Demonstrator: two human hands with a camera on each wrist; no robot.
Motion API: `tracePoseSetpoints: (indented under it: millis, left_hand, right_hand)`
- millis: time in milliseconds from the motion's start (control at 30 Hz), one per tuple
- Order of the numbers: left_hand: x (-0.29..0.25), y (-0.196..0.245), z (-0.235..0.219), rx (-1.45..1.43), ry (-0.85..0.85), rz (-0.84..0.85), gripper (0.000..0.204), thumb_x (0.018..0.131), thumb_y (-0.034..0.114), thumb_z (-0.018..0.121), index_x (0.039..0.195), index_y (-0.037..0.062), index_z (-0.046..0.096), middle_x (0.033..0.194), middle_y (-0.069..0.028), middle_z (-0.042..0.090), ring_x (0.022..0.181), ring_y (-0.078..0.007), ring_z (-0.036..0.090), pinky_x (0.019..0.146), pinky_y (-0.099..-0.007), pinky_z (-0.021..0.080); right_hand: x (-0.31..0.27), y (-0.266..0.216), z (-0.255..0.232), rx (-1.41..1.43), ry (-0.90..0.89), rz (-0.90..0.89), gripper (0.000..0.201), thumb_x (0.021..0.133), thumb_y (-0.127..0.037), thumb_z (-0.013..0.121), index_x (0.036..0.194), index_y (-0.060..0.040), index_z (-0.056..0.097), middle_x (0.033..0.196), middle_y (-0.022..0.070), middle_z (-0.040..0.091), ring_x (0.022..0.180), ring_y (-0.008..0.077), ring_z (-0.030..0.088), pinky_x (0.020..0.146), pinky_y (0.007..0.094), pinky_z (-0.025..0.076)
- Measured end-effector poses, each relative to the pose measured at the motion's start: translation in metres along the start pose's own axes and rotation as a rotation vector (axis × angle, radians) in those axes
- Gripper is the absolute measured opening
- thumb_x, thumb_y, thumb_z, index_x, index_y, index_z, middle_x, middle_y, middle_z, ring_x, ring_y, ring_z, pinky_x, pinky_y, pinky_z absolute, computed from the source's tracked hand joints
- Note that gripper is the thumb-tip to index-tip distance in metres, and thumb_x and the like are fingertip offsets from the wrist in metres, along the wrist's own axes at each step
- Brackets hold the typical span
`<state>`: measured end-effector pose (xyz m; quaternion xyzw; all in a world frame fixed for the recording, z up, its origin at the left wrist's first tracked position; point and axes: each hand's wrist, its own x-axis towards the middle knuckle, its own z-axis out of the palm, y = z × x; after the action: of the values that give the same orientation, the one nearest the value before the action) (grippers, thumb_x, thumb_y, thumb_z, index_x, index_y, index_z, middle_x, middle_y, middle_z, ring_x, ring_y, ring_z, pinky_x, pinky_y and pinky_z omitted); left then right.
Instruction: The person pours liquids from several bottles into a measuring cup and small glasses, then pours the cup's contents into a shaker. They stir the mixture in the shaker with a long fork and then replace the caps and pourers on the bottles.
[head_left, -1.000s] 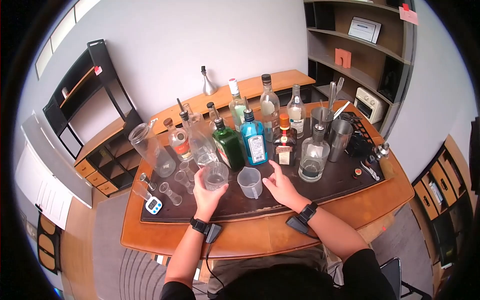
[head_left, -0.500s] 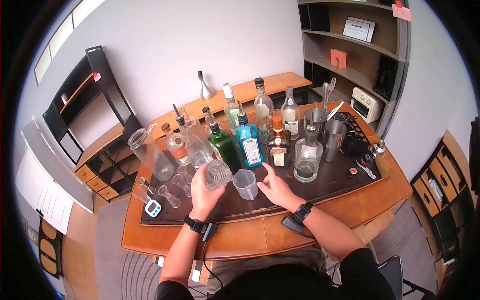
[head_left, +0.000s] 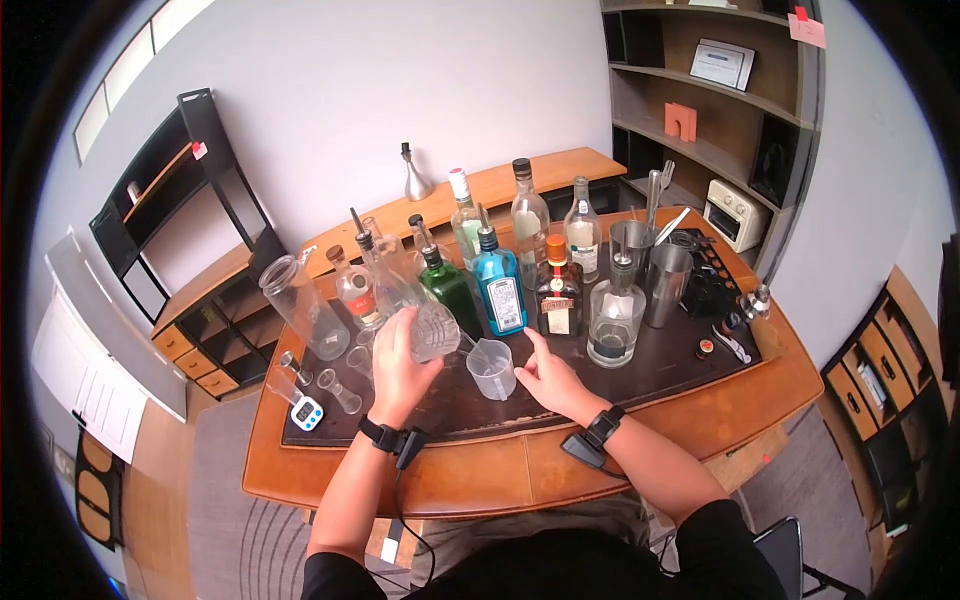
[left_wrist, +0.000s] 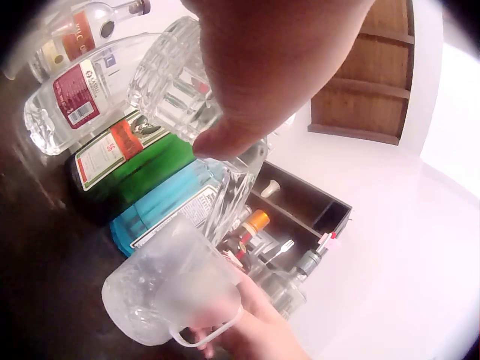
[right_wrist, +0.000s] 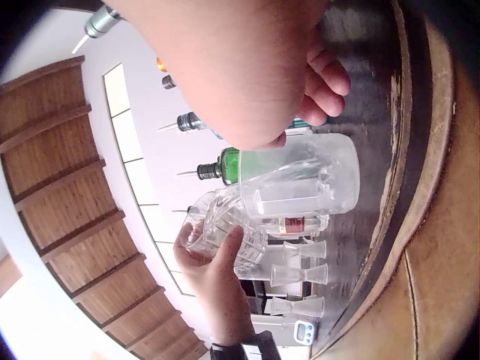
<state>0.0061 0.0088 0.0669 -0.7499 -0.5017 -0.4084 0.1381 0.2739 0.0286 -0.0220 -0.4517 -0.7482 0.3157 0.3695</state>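
1. Head view: the left hand grips a cut glass tumbler, tipped so its long axis lies near horizontal and its mouth points right toward the plastic measuring jug on the dark bar mat. The right hand, fingers loosely extended, rests beside the jug. One second ago the tumbler stood upright.
2. Left wrist view: clear liquid streams from the tumbler's rim into the jug.
3. Right wrist view: the tumbler is tilted above the jug; the right hand's fingers curl at the jug's handle side, and I cannot tell whether they grasp it.
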Motion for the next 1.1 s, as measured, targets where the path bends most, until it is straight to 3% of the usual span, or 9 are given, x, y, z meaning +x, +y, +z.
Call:
tracePoseSetpoints:
  millis: [600,1100]
  left_hand:
    - [0.027,0.004,-0.023,0.193,-0.009,0.171,0.087,0.058,0.005,0.085,0.138,0.0035,0.051,0.138,-0.0153,0.056,0.132,-0.0343,0.051,0.114,-0.0494,0.038]
    - [0.038,0.015,-0.021,0.33,-0.066,0.373,0.07,0.066,0.002,0.073,0.133,0.0038,0.055,0.138,-0.0132,0.057,0.132,-0.033,0.052,0.115,-0.0524,0.036]
  right_hand:
    - [0.0,0.002,0.0,-0.005,-0.011,-0.004,0.078,0.095,-0.019,0.065,0.156,-0.001,0.019,0.085,0.0132,0.069,0.078,0.0311,0.068,0.074,0.0427,0.052]
    - [0.0,0.0,-0.001,-0.017,-0.027,-0.001,0.078,0.095,-0.019,0.064,0.156,-0.0004,0.019,0.086,0.0131,0.069,0.078,0.0306,0.067,0.074,0.0422,0.052]
